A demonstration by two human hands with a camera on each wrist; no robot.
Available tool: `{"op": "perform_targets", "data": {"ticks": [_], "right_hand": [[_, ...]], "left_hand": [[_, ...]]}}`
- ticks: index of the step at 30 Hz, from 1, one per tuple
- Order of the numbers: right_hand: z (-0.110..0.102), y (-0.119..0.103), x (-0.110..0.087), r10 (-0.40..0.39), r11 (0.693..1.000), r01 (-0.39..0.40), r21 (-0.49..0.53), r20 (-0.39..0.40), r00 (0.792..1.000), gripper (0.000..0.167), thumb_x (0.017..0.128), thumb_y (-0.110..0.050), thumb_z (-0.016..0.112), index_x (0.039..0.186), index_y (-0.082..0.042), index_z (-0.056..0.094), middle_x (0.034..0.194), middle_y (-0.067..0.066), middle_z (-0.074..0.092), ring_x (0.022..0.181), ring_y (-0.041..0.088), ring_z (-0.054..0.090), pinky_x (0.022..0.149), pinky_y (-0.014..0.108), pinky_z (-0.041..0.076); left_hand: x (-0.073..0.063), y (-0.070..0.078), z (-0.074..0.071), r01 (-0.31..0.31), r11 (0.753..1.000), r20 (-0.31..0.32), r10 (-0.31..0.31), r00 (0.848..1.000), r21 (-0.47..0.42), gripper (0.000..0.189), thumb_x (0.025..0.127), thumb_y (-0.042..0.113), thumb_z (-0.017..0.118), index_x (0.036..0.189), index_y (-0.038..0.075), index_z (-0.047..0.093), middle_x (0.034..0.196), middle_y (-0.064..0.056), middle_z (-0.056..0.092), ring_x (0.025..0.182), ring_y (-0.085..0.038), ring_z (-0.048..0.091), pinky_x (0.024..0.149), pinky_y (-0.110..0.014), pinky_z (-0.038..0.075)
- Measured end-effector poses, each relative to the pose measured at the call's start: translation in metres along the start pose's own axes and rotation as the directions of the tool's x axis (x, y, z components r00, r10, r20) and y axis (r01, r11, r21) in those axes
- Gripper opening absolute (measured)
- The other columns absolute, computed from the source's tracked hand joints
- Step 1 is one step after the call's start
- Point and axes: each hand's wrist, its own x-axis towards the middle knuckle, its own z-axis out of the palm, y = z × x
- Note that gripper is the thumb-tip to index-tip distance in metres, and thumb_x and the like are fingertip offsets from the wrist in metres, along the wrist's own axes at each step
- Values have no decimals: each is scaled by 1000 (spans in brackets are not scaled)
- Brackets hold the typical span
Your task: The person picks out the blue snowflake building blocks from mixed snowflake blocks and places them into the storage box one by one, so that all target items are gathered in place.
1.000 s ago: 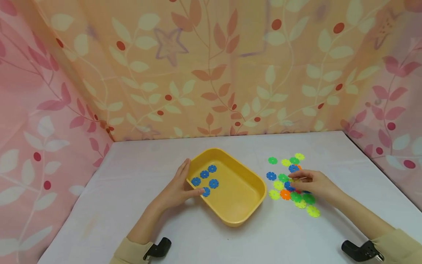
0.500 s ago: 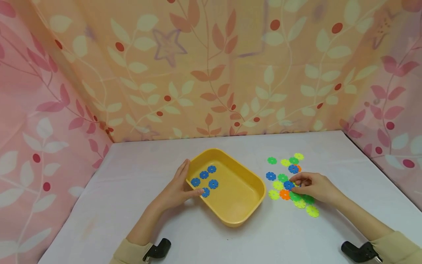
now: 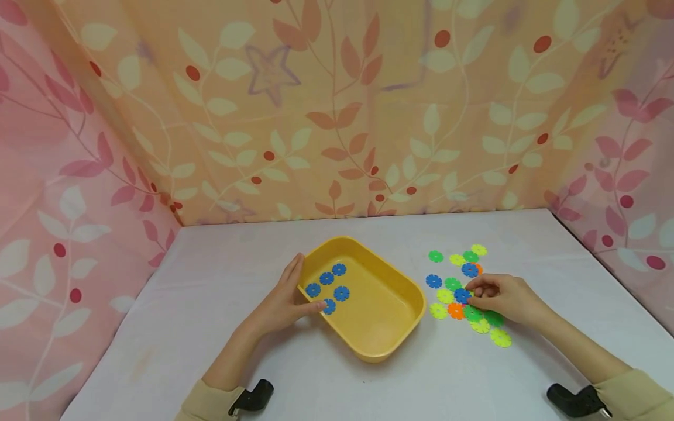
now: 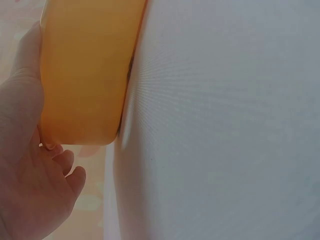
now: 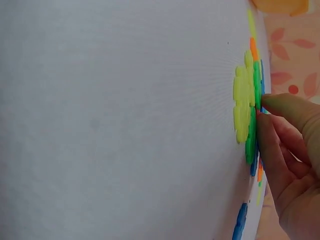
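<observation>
My left hand (image 3: 281, 301) grips the left edge of a yellow plastic tray (image 3: 376, 310), the thumb over the rim and the fingers along the outside wall. Inside the tray, several blue notched snowflake discs (image 3: 341, 293) lie toward its left side. My right hand (image 3: 508, 298) is at a pile of snowflake discs on the table, thumb and index finger pinching the right edge of a blue snowflake disc (image 3: 461, 296). Around it lie green (image 3: 473, 314), yellow-green (image 3: 500, 337) and orange discs (image 3: 456, 311); my right hand hides part of the pile.
Farther back in the pile lie another blue disc (image 3: 470, 269) and a green disc (image 3: 435, 256). A white cloth covers the table (image 3: 221, 339). Patterned curtains (image 3: 337, 117) stand behind and at both sides. Black wrist mounts (image 3: 255, 396) sit at both sleeves.
My right thumb and fingers have shifted from over the blue disc to its right edge, uncovering more of it. The left hand and tray stay in place.
</observation>
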Motion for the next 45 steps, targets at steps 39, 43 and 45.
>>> {"op": "perform_targets", "data": {"ticks": [39,43,45], "right_hand": [[1,-5,3,-22,999,19,-38,-69,997,23,79,-28,82,93,-11,73,74,-7,64,67,9,59,63,20,50],[0,-14,4,12,1000,-10,27,-54,998,30,81,-32,80,99,-9,73,78,-4,66,71,12,62,65,20,52],[0,-21,5,25,998,-23,60,-47,999,31,82,-32,79,102,-9,73,81,-2,67,74,14,63,66,21,52]], "left_hand": [[0,3,-2,12,1000,8,-12,1000,0,118,77,58,75,158,14,2,164,-3,-1,148,-24,7,115,-51,18],[0,2,-1,15,1000,7,-15,1000,2,118,77,58,75,158,14,2,164,-3,-1,148,-24,7,115,-51,18],[0,2,0,14,1000,6,-14,1000,3,118,77,58,75,158,14,2,164,-3,-1,148,-24,7,115,-51,18]]}}
